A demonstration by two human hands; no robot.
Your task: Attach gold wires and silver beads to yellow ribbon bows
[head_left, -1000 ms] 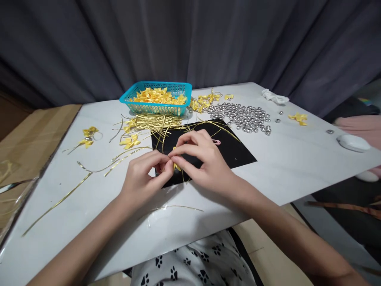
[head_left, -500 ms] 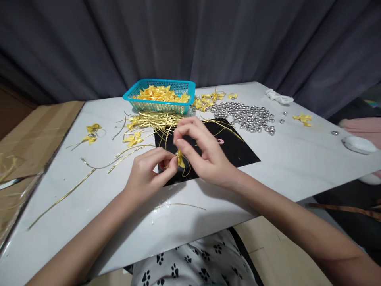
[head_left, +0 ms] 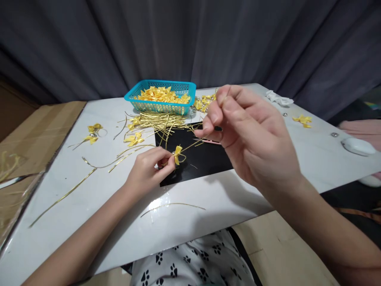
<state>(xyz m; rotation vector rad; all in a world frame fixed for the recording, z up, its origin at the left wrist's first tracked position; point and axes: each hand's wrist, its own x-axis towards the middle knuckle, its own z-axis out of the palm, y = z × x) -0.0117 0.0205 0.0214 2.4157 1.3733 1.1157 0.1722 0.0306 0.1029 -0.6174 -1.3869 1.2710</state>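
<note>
My left hand (head_left: 150, 167) pinches a small yellow ribbon bow (head_left: 177, 154) between thumb and fingertips, above a black sheet (head_left: 193, 167). A silver bead seems to sit against the bow, mostly covered by the fingertips. From the bow a thin gold cord (head_left: 192, 147) runs taut up and to the right. Its far part goes to my right hand (head_left: 258, 135), which is raised close to the camera with thumb and forefinger pinched together. A small loop of cord stands beside the bow. Behind my right fingers lies a slim pink-handled tool (head_left: 211, 141), partly hidden.
A blue basket (head_left: 160, 106) full of yellow bows stands at the back, with a bundle of gold cords (head_left: 162, 120) before it. Loose bows (head_left: 133, 139) and cords lie left. A white rounded object (head_left: 358, 147) sits right. My right hand hides most silver beads.
My right hand has moved up, right and nearer the camera, drawing the gold cord out straight from the bow. My left hand keeps its pinch in nearly the same place.
</note>
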